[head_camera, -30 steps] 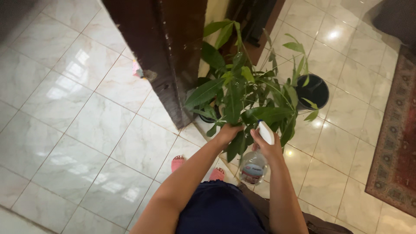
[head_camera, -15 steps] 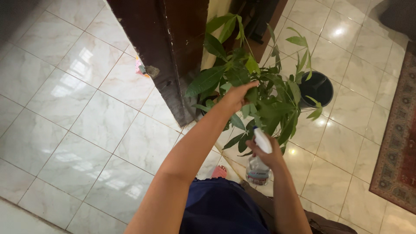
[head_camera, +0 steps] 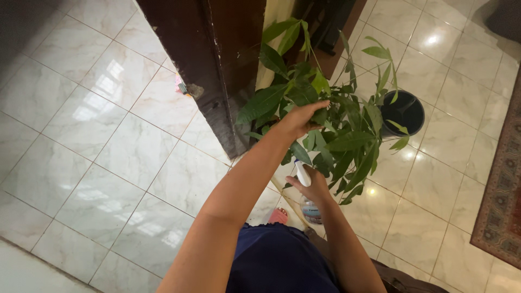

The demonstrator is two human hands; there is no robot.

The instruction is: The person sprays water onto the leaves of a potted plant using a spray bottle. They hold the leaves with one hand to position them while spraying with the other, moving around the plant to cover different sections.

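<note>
Leaves fill the centre of the frame: one green plant point(head_camera: 325, 125) with many long pointed blades, standing beside one dark wooden door frame point(head_camera: 217, 70) at top centre. The left hand point(head_camera: 301, 116) reaches up into the foliage, its fingers closed around a cluster of leaves near the middle of the plant. Just below it, the right hand point(head_camera: 312, 187) has its grip wrapped around one spray bottle point(head_camera: 309, 203), whose white nozzle pokes up above the hand while the clear body shows beneath it; the bottle sits low centre, touching the lowest leaves. One round black pot point(head_camera: 404, 111) stands at upper right on the pale tiled floor point(head_camera: 108, 163). One patterned red rug point(head_camera: 502, 201) lies along the right edge. One pink-slippered foot point(head_camera: 278, 216) shows below the bottle.
</note>
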